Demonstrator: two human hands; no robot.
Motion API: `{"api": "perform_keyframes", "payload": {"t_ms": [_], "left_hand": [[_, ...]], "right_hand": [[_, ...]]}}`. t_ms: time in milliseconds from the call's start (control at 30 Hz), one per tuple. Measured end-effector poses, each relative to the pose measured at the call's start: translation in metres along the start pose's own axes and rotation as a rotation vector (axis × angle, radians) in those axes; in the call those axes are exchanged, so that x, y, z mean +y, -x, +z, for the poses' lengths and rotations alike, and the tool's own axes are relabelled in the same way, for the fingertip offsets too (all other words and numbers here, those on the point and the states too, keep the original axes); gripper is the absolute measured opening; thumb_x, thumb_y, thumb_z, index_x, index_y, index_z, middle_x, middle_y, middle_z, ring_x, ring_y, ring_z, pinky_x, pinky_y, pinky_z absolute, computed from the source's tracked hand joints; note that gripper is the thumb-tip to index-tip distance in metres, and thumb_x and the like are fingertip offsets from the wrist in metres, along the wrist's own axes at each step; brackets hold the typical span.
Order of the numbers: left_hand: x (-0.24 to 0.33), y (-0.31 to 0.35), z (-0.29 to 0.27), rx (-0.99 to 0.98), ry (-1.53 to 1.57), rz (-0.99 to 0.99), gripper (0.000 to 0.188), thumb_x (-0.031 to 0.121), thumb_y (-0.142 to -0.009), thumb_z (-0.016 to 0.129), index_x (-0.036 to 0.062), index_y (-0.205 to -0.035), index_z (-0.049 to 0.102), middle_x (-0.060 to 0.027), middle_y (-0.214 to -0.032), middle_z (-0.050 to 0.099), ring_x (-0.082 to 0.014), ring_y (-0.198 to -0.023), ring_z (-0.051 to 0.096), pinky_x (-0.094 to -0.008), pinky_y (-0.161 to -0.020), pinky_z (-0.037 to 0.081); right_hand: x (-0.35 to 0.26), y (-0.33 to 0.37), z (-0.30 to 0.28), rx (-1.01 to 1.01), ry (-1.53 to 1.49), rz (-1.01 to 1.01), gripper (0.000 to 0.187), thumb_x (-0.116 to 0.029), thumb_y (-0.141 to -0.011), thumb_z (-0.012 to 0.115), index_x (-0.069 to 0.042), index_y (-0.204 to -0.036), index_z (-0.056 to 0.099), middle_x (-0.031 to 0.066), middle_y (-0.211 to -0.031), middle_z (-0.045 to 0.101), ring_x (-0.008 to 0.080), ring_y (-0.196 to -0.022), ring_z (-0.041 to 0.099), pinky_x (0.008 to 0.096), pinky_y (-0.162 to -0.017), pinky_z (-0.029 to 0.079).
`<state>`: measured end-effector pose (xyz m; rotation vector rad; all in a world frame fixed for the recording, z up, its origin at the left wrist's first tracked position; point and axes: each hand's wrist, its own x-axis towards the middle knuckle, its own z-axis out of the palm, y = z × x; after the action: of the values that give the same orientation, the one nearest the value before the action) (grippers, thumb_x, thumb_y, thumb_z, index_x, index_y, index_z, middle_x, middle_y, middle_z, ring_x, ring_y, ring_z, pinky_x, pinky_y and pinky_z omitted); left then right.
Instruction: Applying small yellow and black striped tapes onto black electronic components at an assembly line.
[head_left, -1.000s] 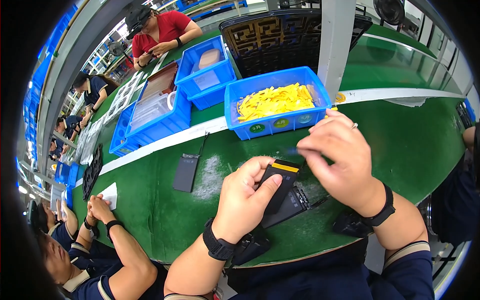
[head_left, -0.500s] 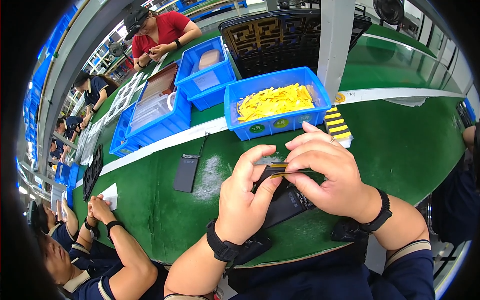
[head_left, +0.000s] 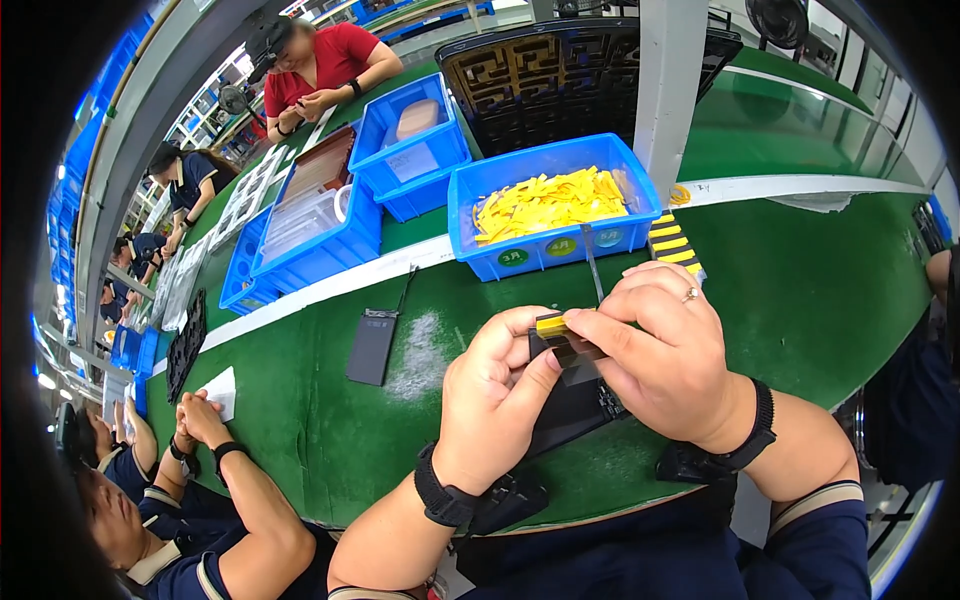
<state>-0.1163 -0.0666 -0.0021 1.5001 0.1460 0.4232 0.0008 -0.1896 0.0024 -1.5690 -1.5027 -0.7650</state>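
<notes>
My left hand [head_left: 497,395] pinches a small dark flat piece with a yellow strip [head_left: 551,325] along its top edge. From the other side, my right hand [head_left: 668,350] closes thumb and fingers on the same strip. A thin grey metal tool [head_left: 592,272], perhaps tweezers, sticks up from the right fingers; its other end is hidden. Below the hands lies a flat black pack [head_left: 562,428], like a battery, partly covered by them. A second flat black pack [head_left: 371,348] with a thin lead lies farther left on the green table.
A blue bin [head_left: 553,254] of yellow strips stands ahead, beside a yellow-and-black striped block [head_left: 675,247]. More blue bins [head_left: 408,160] stand at the far left. A grey post [head_left: 668,100] rises behind. A co-worker's clasped hands [head_left: 203,418] rest at the left. White residue [head_left: 420,355] marks the table.
Both hands have turned the held piece, so its yellow strip now faces up. My right hand has lowered slightly, and the thin metal tool now points upward from it.
</notes>
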Motion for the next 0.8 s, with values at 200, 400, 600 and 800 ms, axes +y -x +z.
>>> {"api": "perform_keyframes", "payload": {"t_ms": [200, 400, 600, 800], "left_hand": [[-0.007, 0.002, 0.003, 0.069, -0.295, 0.063, 0.027, 0.001, -0.085, 0.056, -0.0004, -0.112, 0.049, -0.0087, -0.091, 0.065, -0.0103, -0.082, 0.060, -0.0224, -0.072, 0.046], [0.001, 0.003, 0.005, 0.123, -0.621, 0.239, 0.026, 0.004, -0.082, 0.061, 0.0015, -0.106, 0.053, -0.0132, -0.078, 0.064, -0.0232, -0.070, 0.063, -0.0290, -0.064, 0.049], [0.002, -0.012, -0.019, 0.235, -0.779, 0.272, 0.019, 0.005, -0.081, 0.056, -0.0009, -0.100, 0.055, -0.0130, -0.083, 0.062, -0.0228, -0.075, 0.060, -0.0314, -0.067, 0.047], [0.004, -0.033, -0.131, 0.501, -1.128, 0.010, 0.020, 0.011, -0.081, 0.051, 0.0012, -0.098, 0.057, -0.0213, -0.085, 0.062, -0.0374, -0.082, 0.060, -0.0411, -0.074, 0.046]], "right_hand": [[-0.002, 0.002, 0.002, -0.008, -0.052, 0.148, 0.022, 0.000, -0.059, 0.069, -0.002, -0.080, 0.060, 0.0060, -0.072, 0.053, 0.0236, -0.068, 0.053, 0.0338, -0.063, 0.042], [-0.002, 0.000, 0.002, -0.045, -0.046, 0.222, 0.019, 0.001, -0.060, 0.068, -0.004, -0.073, 0.056, 0.0073, -0.071, 0.052, 0.0248, -0.066, 0.052, 0.0341, -0.061, 0.041], [0.000, 0.000, 0.003, -0.126, -0.204, 0.218, 0.018, 0.001, -0.060, 0.067, -0.004, -0.071, 0.054, 0.0065, -0.067, 0.051, 0.0235, -0.064, 0.052, 0.0340, -0.058, 0.041], [0.004, 0.001, 0.001, -0.191, -0.251, 0.352, 0.012, -0.005, -0.067, 0.066, -0.001, -0.074, 0.057, 0.0100, -0.069, 0.055, 0.0273, -0.065, 0.054, 0.0361, -0.060, 0.042]]}}
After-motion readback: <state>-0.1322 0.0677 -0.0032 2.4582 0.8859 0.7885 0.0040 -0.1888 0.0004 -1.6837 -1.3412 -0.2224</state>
